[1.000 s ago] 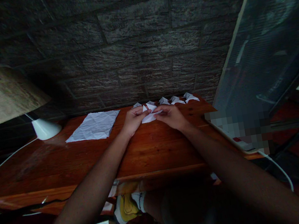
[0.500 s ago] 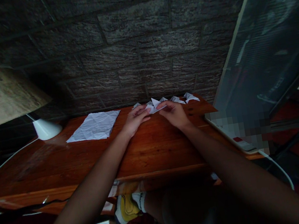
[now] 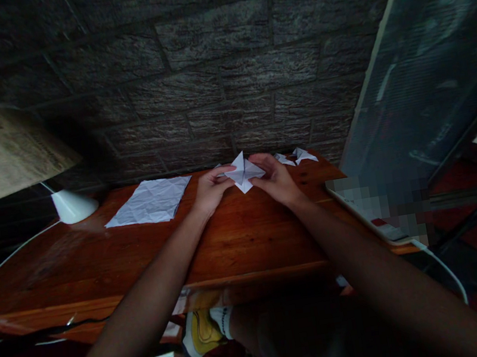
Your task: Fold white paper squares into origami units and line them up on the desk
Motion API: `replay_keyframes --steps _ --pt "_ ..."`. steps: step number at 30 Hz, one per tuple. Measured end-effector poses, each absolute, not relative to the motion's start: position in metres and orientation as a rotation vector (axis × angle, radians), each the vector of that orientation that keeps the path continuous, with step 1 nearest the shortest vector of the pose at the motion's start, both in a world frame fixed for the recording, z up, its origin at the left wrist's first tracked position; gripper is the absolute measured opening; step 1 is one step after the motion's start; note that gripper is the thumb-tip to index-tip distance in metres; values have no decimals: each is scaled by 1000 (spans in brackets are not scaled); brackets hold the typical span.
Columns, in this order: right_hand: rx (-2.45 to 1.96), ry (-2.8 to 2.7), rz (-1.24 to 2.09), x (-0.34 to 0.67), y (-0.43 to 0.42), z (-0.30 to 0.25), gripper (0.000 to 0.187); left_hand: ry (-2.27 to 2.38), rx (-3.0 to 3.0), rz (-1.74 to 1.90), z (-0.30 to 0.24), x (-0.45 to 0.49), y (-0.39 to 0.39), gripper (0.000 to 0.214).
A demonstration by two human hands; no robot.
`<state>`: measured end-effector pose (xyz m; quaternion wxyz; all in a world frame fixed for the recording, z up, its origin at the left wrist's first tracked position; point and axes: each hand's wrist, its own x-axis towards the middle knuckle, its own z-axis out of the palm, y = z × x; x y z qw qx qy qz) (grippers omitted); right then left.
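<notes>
Between my two hands is a folded white paper piece [image 3: 243, 173], spread into a four-pointed star shape with creases meeting in its middle. My left hand [image 3: 213, 190] pinches its left point between thumb and fingers. On the other side my right hand [image 3: 275, 178] grips the right point, with the thumb below and the fingers behind. Behind my right hand, small folded paper pieces [image 3: 305, 155] rest along the back edge of the wooden table [image 3: 249, 243]. Another folded piece peeks out behind my left hand; others may be hidden.
Creased white paper sheets [image 3: 149, 201] lie on the table's left half. A lamp [image 3: 71, 205] with a brown shade stands at the far left. A pale flat device [image 3: 369, 215], partly pixelated, lies at the right edge with a white cable. Behind is a stone-block wall [image 3: 222, 78].
The folded paper has opened from a narrow, tilted shape into a four-pointed star facing me. My hands have turned it and shifted their hold to its left and right points.
</notes>
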<state>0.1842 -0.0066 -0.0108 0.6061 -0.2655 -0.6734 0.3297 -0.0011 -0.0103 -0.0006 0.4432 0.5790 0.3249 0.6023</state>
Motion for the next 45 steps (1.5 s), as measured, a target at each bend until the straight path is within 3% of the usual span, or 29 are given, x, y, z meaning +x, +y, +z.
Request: replay_keyframes --steps 5,11,17,23,32,36,45 --pt "-668 -1563 835 186 -5 -15 53 799 1533 1505 0 -1 -11 20" --pt "-715 -1595 915 186 -10 -12 45 796 1535 1526 -1 -2 -9 22" --pt "-825 -1530 881 187 -6 -14 67 733 1496 1488 1 -1 -11 27" --pt "-735 -1587 836 188 -4 -15 58 737 1355 1412 2 0 -14 27" --pt "-757 -1596 856 188 -3 -17 52 754 1415 1357 -2 0 -11 47" --pt "-747 -1599 889 187 -2 -18 59 771 1385 1371 -1 0 -12 46" --pt "-710 -1641 894 186 -8 -14 52 802 1348 1402 -3 2 -11 38"
